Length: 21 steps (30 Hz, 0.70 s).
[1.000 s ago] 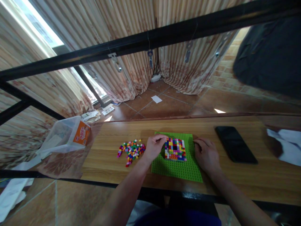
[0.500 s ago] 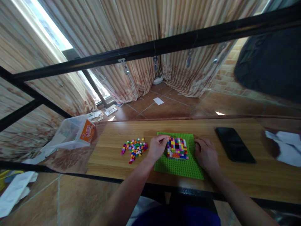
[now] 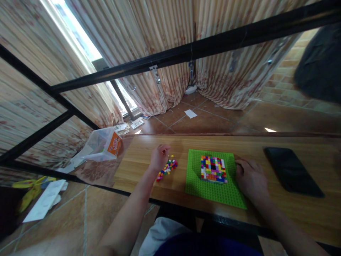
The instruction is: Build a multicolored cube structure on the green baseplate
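Note:
My left hand (image 3: pixel 159 158) hovers over the far left part of a pile of small coloured toy bricks (image 3: pixel 168 167) and hides some of them. Its fingers are loosely bent and apart, with no brick visible in them. On the green studded baseplate (image 3: pixel 197 188) stands a square block built of multicoloured bricks (image 3: pixel 213 170), with a dark hole near the middle of its top. My right hand (image 3: pixel 252 177) rests on the table at the baseplate's right edge. Its fingers are half curled, thumb apart, and nothing shows between them.
A black phone-like slab (image 3: pixel 293 172) lies right of my right hand on the wooden table (image 3: pixel 138 153). Left of the table is a clear plastic bin (image 3: pixel 99 142) with an orange label. A black metal bar (image 3: pixel 170 60) crosses ahead, before the curtains (image 3: pixel 165 28).
My left hand has left the brick block and moved left to the loose pile. My right hand stays beside the baseplate. The camera view has turned slightly left.

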Tool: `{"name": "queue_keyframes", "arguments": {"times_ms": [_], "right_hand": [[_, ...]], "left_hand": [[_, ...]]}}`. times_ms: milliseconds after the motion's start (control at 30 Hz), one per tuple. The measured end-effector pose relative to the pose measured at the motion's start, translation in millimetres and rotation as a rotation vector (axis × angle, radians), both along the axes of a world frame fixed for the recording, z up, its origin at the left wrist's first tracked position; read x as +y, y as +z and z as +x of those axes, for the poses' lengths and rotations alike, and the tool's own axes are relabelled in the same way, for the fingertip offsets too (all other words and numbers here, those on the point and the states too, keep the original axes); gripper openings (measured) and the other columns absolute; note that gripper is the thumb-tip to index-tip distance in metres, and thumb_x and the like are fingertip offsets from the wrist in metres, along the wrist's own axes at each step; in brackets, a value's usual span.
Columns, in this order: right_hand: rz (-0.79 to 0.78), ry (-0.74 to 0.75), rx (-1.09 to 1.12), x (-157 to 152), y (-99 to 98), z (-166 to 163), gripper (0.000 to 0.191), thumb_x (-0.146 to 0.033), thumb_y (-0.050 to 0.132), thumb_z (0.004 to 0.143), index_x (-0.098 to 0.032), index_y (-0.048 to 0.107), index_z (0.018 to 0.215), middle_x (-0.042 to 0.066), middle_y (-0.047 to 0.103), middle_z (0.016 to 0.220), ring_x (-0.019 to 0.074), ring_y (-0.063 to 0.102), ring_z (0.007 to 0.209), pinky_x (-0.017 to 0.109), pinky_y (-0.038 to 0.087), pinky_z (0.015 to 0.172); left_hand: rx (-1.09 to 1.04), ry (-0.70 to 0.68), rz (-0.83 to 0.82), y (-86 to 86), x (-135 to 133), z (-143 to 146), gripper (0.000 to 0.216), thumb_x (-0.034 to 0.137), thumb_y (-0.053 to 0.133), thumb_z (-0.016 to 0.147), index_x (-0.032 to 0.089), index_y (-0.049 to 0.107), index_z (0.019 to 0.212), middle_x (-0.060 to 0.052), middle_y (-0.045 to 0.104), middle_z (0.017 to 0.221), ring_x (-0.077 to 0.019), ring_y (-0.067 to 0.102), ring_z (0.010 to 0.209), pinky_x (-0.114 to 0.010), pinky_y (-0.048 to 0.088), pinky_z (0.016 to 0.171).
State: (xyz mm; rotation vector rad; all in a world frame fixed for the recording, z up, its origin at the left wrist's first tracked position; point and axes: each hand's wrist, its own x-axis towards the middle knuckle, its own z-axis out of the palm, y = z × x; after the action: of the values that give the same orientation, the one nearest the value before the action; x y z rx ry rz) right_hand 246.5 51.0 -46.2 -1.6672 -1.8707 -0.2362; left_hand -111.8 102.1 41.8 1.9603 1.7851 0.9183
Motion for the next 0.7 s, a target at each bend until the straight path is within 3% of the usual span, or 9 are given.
{"name": "queue_keyframes", "arguments": {"times_ms": [200, 333, 467, 567, 700], "right_hand": [[0.022, 0.007, -0.024, 0.6, 1.5, 0.2, 0.023, -0.022, 0.044, 0.092, -0.016, 0.067, 0.094, 0.013, 0.069, 0.099, 0.0269, 0.061, 0.094, 0.042, 0.048, 0.088], [0.024, 0.006, -0.018, 0.3, 3.6, -1.6, 0.023, -0.021, 0.045, 0.092, -0.015, 0.067, 0.095, 0.014, 0.069, 0.099, 0.0265, 0.061, 0.093, 0.042, 0.048, 0.088], [0.020, -0.007, -0.002, -0.3, 5.5, -4.2, 0.023, -0.020, 0.046, 0.091, -0.014, 0.067, 0.095, 0.014, 0.069, 0.100, 0.0261, 0.060, 0.093, 0.041, 0.047, 0.088], [-0.001, -0.031, 0.014, -0.7, 6.8, -5.7, 0.023, -0.021, 0.046, 0.092, -0.015, 0.067, 0.095, 0.013, 0.068, 0.101, 0.0257, 0.059, 0.094, 0.041, 0.047, 0.088], [-0.041, -0.046, 0.041, -1.2, 8.5, -7.0, 0.023, -0.021, 0.045, 0.092, -0.017, 0.067, 0.097, 0.013, 0.068, 0.102, 0.0260, 0.058, 0.096, 0.041, 0.047, 0.088]], "left_hand": [[0.425, -0.143, -0.114, -5.1, 1.6, 11.7, 0.022, 0.012, 0.053, 0.086, 0.019, 0.073, 0.091, -0.006, 0.072, 0.093, -0.0185, 0.064, 0.097, -0.030, 0.049, 0.093], [0.519, -0.138, -0.158, -9.0, 3.1, 17.4, 0.018, 0.009, 0.056, 0.083, 0.020, 0.071, 0.083, -0.005, 0.070, 0.091, -0.0181, 0.064, 0.097, -0.029, 0.048, 0.095], [0.526, -0.094, -0.157, -4.5, 0.8, 19.4, 0.020, 0.010, 0.051, 0.088, 0.020, 0.068, 0.086, -0.006, 0.069, 0.093, -0.0182, 0.064, 0.095, -0.029, 0.048, 0.091], [0.410, -0.097, -0.126, 4.4, -7.9, 33.0, 0.020, 0.014, 0.048, 0.092, 0.021, 0.066, 0.096, -0.004, 0.069, 0.093, -0.0171, 0.064, 0.091, -0.029, 0.049, 0.085], [0.068, -0.290, 0.006, 12.5, -25.5, 67.6, 0.018, 0.014, 0.051, 0.092, 0.020, 0.067, 0.094, -0.003, 0.069, 0.092, -0.0152, 0.063, 0.086, -0.028, 0.050, 0.082]]}}
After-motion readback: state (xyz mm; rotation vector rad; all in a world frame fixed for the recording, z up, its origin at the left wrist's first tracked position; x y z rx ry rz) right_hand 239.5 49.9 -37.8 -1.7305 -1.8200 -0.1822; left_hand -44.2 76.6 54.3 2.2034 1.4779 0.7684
